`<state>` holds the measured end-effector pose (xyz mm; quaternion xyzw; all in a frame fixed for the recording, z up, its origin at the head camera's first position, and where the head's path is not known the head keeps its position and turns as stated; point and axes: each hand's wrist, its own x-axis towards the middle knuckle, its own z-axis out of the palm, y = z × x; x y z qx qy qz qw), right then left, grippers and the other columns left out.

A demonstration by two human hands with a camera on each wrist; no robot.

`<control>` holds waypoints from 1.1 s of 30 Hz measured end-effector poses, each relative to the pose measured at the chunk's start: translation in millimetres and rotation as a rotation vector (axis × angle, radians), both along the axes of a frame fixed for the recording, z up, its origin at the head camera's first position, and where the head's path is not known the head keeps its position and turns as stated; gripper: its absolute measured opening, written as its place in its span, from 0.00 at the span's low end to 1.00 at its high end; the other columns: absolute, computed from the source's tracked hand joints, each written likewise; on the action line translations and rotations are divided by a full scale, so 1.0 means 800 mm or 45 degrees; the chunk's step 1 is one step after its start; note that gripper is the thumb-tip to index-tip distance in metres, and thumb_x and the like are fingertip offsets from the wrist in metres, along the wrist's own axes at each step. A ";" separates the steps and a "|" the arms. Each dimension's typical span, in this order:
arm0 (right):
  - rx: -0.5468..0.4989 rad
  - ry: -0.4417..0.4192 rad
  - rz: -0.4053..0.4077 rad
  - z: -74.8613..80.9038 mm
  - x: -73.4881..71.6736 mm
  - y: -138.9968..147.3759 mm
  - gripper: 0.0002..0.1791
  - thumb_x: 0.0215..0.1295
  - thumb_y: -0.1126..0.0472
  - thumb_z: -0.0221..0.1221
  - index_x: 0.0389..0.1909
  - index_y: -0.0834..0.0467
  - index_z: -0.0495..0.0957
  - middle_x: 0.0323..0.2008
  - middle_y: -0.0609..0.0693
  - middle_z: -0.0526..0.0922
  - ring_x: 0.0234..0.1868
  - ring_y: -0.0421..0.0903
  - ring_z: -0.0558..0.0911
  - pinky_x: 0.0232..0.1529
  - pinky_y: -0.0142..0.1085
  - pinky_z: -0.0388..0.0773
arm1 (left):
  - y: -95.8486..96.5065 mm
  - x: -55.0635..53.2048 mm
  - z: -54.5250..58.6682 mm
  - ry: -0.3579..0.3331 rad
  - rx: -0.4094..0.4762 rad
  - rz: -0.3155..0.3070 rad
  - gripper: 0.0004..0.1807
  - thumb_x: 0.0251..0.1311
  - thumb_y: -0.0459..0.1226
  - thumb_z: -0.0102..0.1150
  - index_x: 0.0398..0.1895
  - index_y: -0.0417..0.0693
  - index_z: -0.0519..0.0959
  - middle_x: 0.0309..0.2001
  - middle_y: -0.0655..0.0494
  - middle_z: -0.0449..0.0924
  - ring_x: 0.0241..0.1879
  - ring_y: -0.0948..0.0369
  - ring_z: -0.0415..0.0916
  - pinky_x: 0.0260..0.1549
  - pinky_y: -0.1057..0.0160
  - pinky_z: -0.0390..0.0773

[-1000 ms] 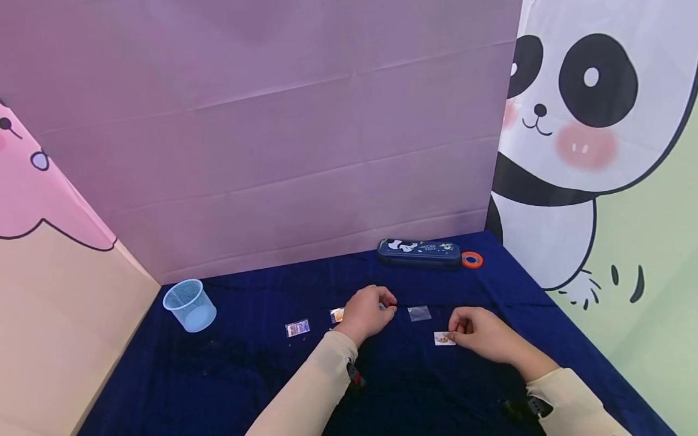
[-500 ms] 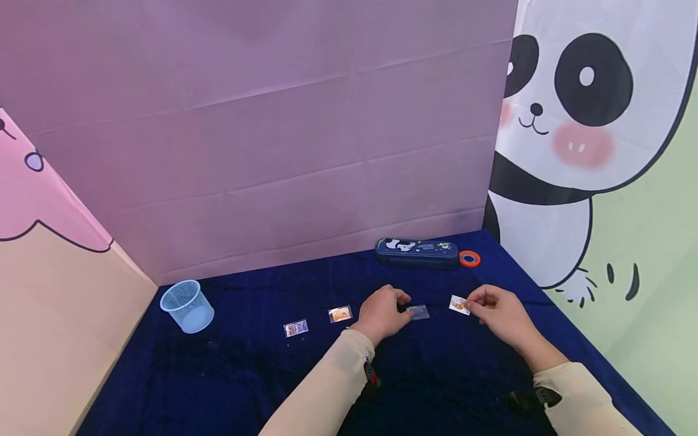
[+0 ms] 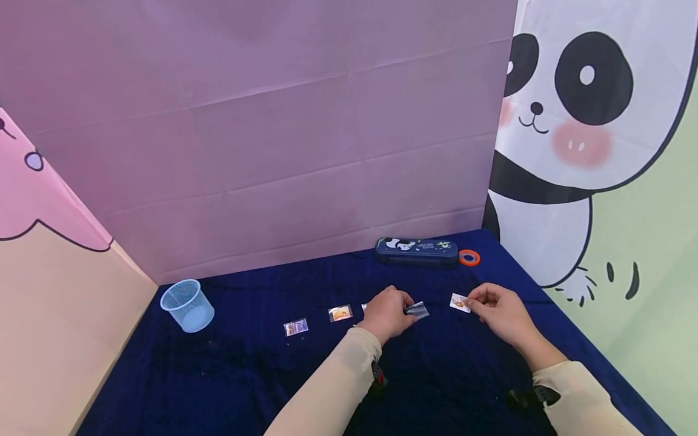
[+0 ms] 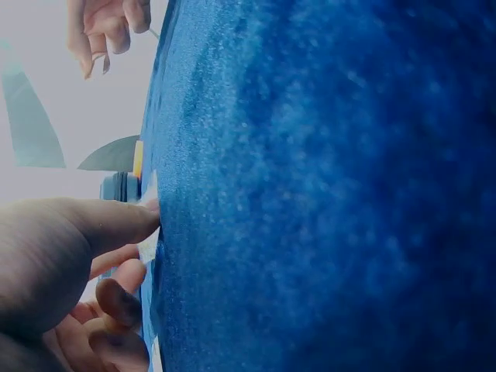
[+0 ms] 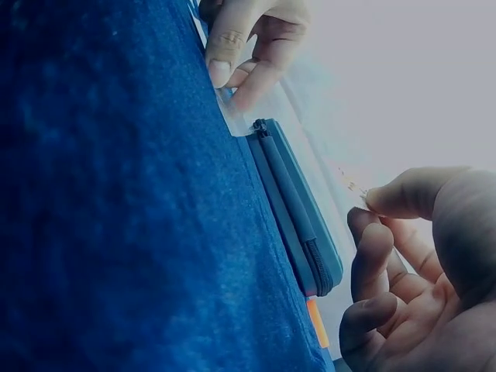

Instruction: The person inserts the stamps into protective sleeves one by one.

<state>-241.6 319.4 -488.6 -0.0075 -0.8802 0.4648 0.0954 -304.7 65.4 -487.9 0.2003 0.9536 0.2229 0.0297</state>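
My left hand (image 3: 386, 313) pinches the left edge of a small clear plastic sleeve (image 3: 418, 310) between thumb and fingers, close to the blue cloth. The sleeve's free end points right and looks slightly tilted. In the right wrist view the same sleeve (image 5: 235, 116) shows under the left fingertips. Off to the right, my right hand (image 3: 501, 312) holds a small white picture card (image 3: 460, 303) by its right edge, between thumb and forefinger. That card is raised above the cloth, apart from the sleeve. A bit of another card (image 3: 364, 307) peeks out behind the left hand, mostly hidden.
Two sleeved cards, one orange (image 3: 340, 313) and one purple (image 3: 296, 327), lie left of the hands. A light-blue mesh basket (image 3: 188, 306) stands at the far left. At the back are a dark-blue pencil case (image 3: 417, 252) and an orange tape roll (image 3: 469, 258).
The right hand has lifted the picture card and carried it up and right. My left hand has shifted right, uncovering the orange card, and now pinches the clear sleeve.
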 end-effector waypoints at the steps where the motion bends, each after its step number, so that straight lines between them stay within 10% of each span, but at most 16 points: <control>1: 0.001 -0.003 0.000 0.000 0.000 0.000 0.08 0.74 0.59 0.65 0.44 0.61 0.82 0.33 0.55 0.83 0.27 0.48 0.78 0.27 0.36 0.75 | 0.000 0.000 0.000 -0.008 0.009 0.001 0.10 0.59 0.48 0.78 0.42 0.62 0.89 0.36 0.66 0.72 0.33 0.66 0.71 0.41 0.64 0.77; 7: -0.001 -0.005 0.009 -0.001 -0.002 -0.001 0.09 0.74 0.58 0.64 0.45 0.61 0.82 0.33 0.55 0.84 0.28 0.49 0.79 0.28 0.37 0.76 | -0.005 0.001 -0.001 -0.014 0.075 -0.012 0.07 0.65 0.46 0.73 0.31 0.66 0.83 0.35 0.69 0.75 0.35 0.67 0.72 0.44 0.62 0.78; 21: -0.044 0.040 0.032 0.008 -0.001 -0.014 0.08 0.74 0.61 0.65 0.45 0.61 0.81 0.37 0.55 0.87 0.30 0.50 0.82 0.31 0.37 0.81 | -0.049 0.010 0.036 -0.010 0.396 0.012 0.04 0.72 0.45 0.66 0.46 0.66 0.86 0.41 0.73 0.83 0.40 0.67 0.77 0.49 0.56 0.80; 33: -0.034 0.095 0.141 0.035 0.001 -0.040 0.08 0.74 0.59 0.66 0.45 0.59 0.81 0.36 0.55 0.88 0.35 0.59 0.85 0.30 0.37 0.82 | -0.101 0.023 0.060 0.035 0.672 0.023 0.04 0.72 0.46 0.66 0.43 0.64 0.88 0.40 0.70 0.83 0.26 0.63 0.72 0.25 0.63 0.75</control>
